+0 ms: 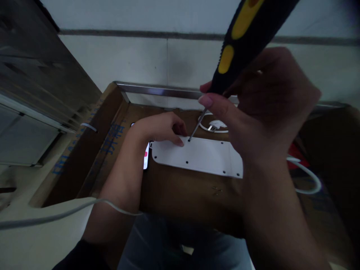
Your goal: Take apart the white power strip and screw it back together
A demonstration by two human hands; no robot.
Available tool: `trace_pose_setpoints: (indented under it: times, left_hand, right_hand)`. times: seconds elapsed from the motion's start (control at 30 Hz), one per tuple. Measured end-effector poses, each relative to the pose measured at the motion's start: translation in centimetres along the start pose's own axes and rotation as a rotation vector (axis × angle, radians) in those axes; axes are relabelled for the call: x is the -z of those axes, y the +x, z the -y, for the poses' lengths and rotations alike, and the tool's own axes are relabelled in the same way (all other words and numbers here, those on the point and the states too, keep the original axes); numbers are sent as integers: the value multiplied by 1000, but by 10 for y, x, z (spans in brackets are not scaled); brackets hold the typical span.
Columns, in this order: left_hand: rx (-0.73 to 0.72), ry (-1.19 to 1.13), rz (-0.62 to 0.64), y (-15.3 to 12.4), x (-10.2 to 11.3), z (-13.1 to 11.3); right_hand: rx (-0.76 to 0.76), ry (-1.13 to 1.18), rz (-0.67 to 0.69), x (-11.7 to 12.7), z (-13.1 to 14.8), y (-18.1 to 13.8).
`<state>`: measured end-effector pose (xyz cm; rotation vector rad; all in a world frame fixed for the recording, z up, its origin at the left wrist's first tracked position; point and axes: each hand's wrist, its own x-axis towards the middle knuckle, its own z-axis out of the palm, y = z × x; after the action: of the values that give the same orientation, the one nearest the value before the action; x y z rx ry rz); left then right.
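My right hand (253,108) is closed around the black and yellow handle of a screwdriver (242,41), held on a slant. Its thin metal shaft runs down to a hole near the far edge of a white power strip (202,157). The strip lies flat on brown cardboard with its holed back face up, and its right end is hidden behind my right wrist. At that far edge, just left of the screwdriver tip, my left hand (165,127) grips the strip, its thumb on the face and the other fingers curled.
Several small screws (216,190) lie on the cardboard (180,195) in front of the strip. Behind it is a white plug (216,125) with its cord. A lit phone (146,157) is partly under my left forearm. A white cable (306,180) loops at the right. A metal rail (163,91) borders the back.
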<state>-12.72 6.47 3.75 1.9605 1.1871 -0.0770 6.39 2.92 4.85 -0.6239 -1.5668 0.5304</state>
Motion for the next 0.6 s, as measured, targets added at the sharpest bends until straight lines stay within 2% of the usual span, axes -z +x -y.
trace_pose_setpoints:
  times: [0.27, 0.43, 0.6]
  left_hand:
    - [-16, -13, 3, 1, -1, 2]
    - [-20, 0, 6, 0, 0, 1]
    - [-16, 7, 4, -1, -1, -3]
  right_hand:
    - [14, -68, 66, 1, -6, -5]
    - [78, 182, 26, -7, -7, -4]
    - [-51, 303, -37, -15, 4, -4]
